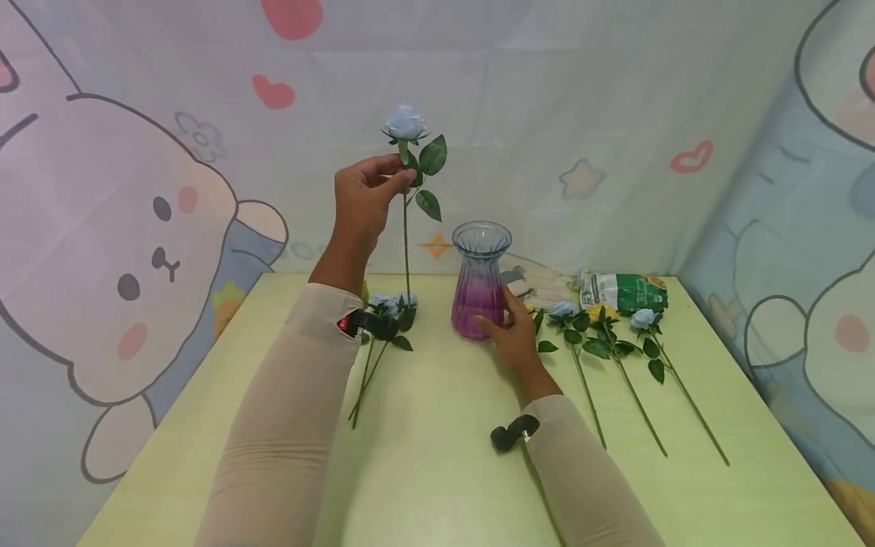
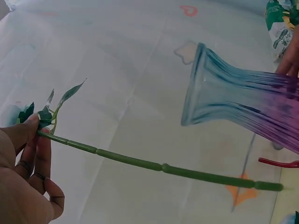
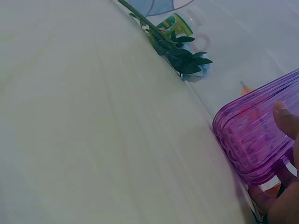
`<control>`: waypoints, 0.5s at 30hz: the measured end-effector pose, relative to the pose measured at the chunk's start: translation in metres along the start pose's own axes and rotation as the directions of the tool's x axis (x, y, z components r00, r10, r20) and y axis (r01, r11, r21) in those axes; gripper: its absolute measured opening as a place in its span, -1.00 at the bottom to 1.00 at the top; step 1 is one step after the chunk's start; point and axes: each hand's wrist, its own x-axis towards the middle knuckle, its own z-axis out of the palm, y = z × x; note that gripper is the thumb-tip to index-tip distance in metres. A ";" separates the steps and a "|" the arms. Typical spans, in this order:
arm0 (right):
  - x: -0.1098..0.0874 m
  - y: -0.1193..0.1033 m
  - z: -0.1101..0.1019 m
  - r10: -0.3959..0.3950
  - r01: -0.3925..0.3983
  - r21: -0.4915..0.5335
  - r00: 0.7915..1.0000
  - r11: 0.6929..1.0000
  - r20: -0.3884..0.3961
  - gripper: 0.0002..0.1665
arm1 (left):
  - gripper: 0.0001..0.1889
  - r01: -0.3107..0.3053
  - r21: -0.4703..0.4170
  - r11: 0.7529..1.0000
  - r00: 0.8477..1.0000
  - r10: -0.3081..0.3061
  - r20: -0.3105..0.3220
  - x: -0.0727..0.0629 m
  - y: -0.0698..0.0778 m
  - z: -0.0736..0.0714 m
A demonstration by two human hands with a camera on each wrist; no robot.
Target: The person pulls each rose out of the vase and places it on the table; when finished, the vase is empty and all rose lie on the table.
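A blue artificial rose (image 1: 406, 123) with green leaves is held upright, its stem pinched just below the bloom by my left hand (image 1: 369, 190). In the left wrist view its long green stem (image 2: 131, 161) stretches from the left fingers toward the lower right, with the end apart from the vase. The ribbed glass vase (image 1: 481, 281), blue at the rim and purple below, stands on the table to the right of the rose. My right hand (image 1: 514, 332) grips its lower part from the right. The right wrist view shows the purple base (image 3: 257, 135) with the thumb against it.
Several more artificial roses (image 1: 642, 319) lie on the table at the right, in front of a green and white packet (image 1: 622, 292). Other blue roses (image 1: 384, 305) with crossed stems lie at the left, partly behind my left forearm. A patterned cloth (image 1: 581, 114) hangs behind the table (image 1: 424, 471).
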 end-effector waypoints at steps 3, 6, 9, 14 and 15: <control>0.002 0.000 -0.002 -0.003 0.003 -0.010 1.000 1.000 0.001 0.10 | -0.76 0.034 0.025 0.999 0.999 -0.034 -0.008 -0.004 -0.010 -0.006; 0.001 -0.001 -0.003 0.001 -0.001 -0.012 1.000 1.000 -0.002 0.08 | -0.74 0.084 0.068 0.994 0.996 -0.084 -0.009 -0.009 -0.020 -0.011; 0.000 -0.002 -0.002 0.007 -0.007 -0.001 1.000 1.000 -0.003 0.08 | -0.72 0.122 0.132 0.984 0.992 -0.123 0.002 -0.015 -0.031 -0.017; -0.004 -0.004 -0.001 0.006 -0.006 0.026 1.000 1.000 0.004 0.09 | -0.66 0.175 0.196 0.965 0.983 -0.182 0.020 -0.022 -0.048 -0.026; -0.004 -0.003 -0.001 0.003 -0.003 0.029 1.000 1.000 0.007 0.09 | -0.64 0.182 0.202 0.962 0.981 -0.190 0.024 -0.024 -0.051 -0.027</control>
